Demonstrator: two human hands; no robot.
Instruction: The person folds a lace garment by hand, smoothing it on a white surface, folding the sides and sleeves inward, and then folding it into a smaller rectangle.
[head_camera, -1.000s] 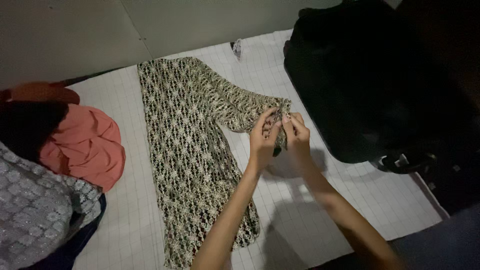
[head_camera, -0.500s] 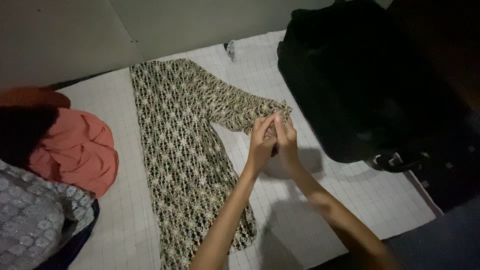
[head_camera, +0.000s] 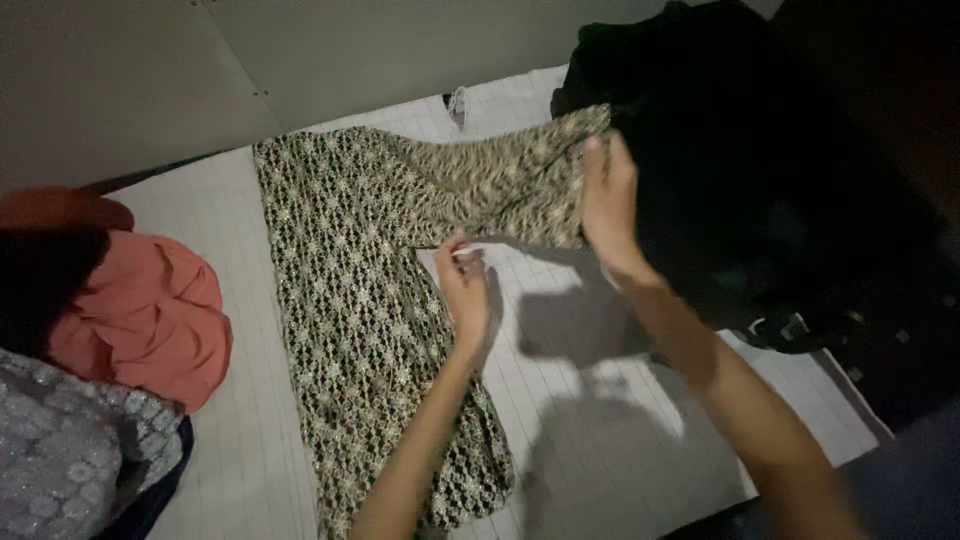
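A gold-and-dark lace garment (head_camera: 350, 300) lies spread lengthwise on a white gridded mat (head_camera: 600, 420), its long body running from the far wall toward the person and one sleeve (head_camera: 500, 180) stretched out to the side. The right hand (head_camera: 608, 195) is closed on the cuff end of that sleeve, holding it lifted and taut near the edge of a heap of black fabric (head_camera: 760, 150). The left hand (head_camera: 465, 285) pinches the lower edge of the sleeve close to where it joins the body, fingers pressed together on the lace. The step in hand looks like straightening and laying out the sleeve; the next move would seem to call for keeping both edges level so the open weave lies flat without bunching. The mat covers the work surface and shows fine grey squares. On the left sit a crumpled salmon-pink cloth (head_camera: 140, 310) and, nearer the person, a silvery sequinned fabric (head_camera: 60, 450) over something dark blue. A small white scrap (head_camera: 458, 100) lies at the mat's far edge. Plain pale walls (head_camera: 200, 70) stand behind, and the room is dimly lit.
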